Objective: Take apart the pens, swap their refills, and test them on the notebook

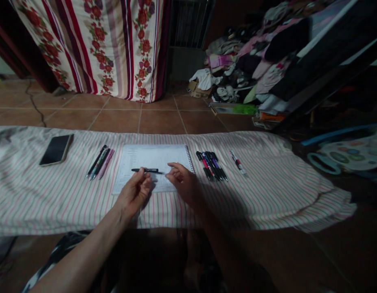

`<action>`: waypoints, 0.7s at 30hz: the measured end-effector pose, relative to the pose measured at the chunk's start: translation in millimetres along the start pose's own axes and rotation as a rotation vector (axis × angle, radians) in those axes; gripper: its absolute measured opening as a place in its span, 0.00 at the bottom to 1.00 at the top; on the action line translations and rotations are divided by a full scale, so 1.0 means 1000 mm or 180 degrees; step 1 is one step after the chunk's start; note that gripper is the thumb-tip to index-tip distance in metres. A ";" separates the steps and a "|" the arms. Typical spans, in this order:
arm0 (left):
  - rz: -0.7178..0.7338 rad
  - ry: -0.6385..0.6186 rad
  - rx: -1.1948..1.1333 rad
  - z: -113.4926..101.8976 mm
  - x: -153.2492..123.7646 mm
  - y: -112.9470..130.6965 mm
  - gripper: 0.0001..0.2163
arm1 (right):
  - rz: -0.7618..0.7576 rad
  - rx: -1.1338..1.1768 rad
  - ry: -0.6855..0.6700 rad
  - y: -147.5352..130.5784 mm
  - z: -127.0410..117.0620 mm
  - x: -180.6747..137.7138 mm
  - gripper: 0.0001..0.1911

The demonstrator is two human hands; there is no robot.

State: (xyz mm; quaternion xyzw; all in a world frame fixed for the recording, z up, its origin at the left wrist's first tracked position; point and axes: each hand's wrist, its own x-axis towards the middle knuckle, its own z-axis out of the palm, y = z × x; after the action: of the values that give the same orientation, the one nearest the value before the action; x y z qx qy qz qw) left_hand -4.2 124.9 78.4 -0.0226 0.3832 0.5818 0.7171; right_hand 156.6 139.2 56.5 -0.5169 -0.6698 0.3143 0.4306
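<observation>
Head view: left fingers (145, 184) hold black pen (150, 170), seemingly above notebook (154, 155).

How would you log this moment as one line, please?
left hand: holds black pen over notebook; right hand: by pen's right end, contact unclear; left side: three pens, phone; right side: pen cluster, single pen

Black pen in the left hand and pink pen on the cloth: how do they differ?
The black pen is dark, whereas the pink pen is pale pink. The black pen is held in the left hand's grip, over the notebook; the pink pen lies on the striped cloth. The black pen runs nearly level across the view, while the pink pen slants steeply. Both are slim pens.
</observation>
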 end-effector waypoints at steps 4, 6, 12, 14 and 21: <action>-0.0271 -0.0237 -0.0067 0.000 -0.003 -0.010 0.08 | 0.0004 0.0536 -0.0167 -0.010 0.012 -0.004 0.17; -0.0370 -0.0266 -0.0123 0.001 -0.004 -0.014 0.08 | 0.0043 0.0734 -0.0087 -0.015 0.015 -0.005 0.13; -0.0724 -0.0615 -0.0242 0.005 -0.011 -0.022 0.10 | -0.0719 0.0323 0.0419 -0.026 0.018 -0.006 0.06; -0.0759 -0.0674 -0.0214 0.005 -0.014 -0.024 0.09 | -0.1082 0.0206 0.0463 -0.031 0.019 -0.007 0.06; -0.0394 -0.0457 0.0438 0.009 -0.026 -0.024 0.07 | -0.1560 -0.0158 0.0452 -0.037 0.021 -0.010 0.07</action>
State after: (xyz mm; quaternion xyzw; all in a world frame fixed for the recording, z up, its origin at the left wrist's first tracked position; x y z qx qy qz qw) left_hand 19.8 100.2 89.8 0.0447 0.3678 0.5089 0.7770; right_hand 123.1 120.0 77.4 -0.3702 -0.7507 0.1470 0.5270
